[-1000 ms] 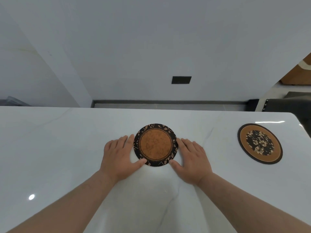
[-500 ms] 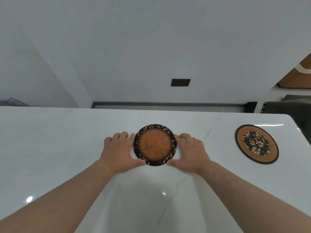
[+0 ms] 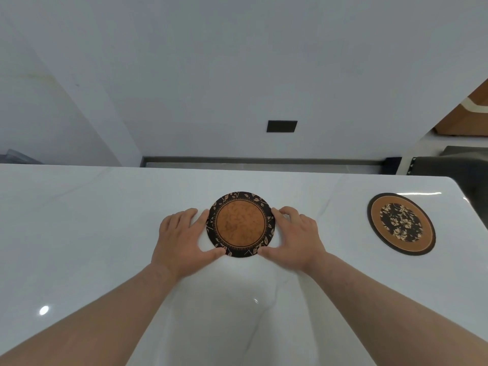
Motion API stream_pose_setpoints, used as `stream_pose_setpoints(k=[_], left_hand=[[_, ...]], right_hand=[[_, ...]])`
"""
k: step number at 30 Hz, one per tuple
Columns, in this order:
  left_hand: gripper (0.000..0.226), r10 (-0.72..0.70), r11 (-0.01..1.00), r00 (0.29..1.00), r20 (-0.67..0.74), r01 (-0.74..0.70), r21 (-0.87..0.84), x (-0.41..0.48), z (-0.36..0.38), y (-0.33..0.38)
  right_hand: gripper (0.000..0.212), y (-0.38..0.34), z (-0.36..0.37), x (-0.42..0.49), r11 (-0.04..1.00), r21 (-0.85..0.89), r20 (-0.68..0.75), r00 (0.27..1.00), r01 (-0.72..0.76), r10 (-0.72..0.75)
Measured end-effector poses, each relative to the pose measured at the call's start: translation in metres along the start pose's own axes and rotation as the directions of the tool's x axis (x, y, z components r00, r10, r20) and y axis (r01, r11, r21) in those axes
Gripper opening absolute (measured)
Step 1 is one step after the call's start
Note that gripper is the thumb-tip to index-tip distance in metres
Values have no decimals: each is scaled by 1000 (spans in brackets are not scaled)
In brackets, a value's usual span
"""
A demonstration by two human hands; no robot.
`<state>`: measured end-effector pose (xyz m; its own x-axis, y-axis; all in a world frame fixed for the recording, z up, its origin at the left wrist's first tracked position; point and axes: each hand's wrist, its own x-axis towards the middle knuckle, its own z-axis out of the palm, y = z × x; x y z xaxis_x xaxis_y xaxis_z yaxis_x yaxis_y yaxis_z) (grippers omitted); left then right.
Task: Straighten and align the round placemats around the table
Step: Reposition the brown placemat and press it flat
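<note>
A round placemat (image 3: 240,224) with an orange centre and a black leaf-patterned rim lies flat on the white marble table (image 3: 79,220). My left hand (image 3: 182,241) cups its left edge, with the thumb at the near rim and the fingers at the far left rim. My right hand (image 3: 295,239) mirrors this on the right edge. Both hands grip the mat by its rim. A second round placemat (image 3: 401,223), orange with a black floral centre, lies flat near the table's right end, untouched.
The table's far edge (image 3: 237,169) runs across the view and its rounded right corner (image 3: 459,186) lies past the second mat. A dark chair (image 3: 454,170) stands beyond that corner. A white wall with a black socket plate (image 3: 281,126) faces me.
My fingers have curled in from lying flat beside the mat, so both hands now clasp its rim. The mat has stayed at about the same spot.
</note>
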<state>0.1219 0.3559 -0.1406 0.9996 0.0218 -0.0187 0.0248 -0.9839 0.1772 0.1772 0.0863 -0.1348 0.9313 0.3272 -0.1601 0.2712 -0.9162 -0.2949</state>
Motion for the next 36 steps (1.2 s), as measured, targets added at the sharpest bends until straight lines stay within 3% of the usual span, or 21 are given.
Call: stream_pose_setpoints(k=[9, 15, 19, 23, 26, 31, 36], left_hand=[[85, 29, 999, 1000, -3, -29, 16, 1, 4, -2], [86, 14, 1000, 1000, 15, -14, 16, 3, 3, -2], [87, -3, 1000, 998, 62, 4, -9, 4, 0, 0], [89, -37, 997, 984, 172, 47, -55, 7, -9, 5], [86, 17, 1000, 962, 271, -13, -20, 8, -19, 2], [67, 52, 998, 941, 335, -37, -50, -26, -30, -23], [47, -12, 994, 886, 463, 63, -94, -66, -54, -39]], right_hand=[[97, 4, -1, 4, 999, 45, 36, 999, -14, 12], [89, 1, 2, 2, 999, -45, 11, 1000, 18, -18], [94, -3, -5, 5, 997, -74, 83, 997, 6, 0], [87, -15, -14, 6, 983, -184, 196, 980, -3, 39], [82, -23, -23, 2, 973, -229, 305, 952, 35, 38], [72, -27, -38, -22, 983, -185, 393, 917, 9, 66], [56, -51, -46, -58, 990, -19, 396, 908, -138, 134]])
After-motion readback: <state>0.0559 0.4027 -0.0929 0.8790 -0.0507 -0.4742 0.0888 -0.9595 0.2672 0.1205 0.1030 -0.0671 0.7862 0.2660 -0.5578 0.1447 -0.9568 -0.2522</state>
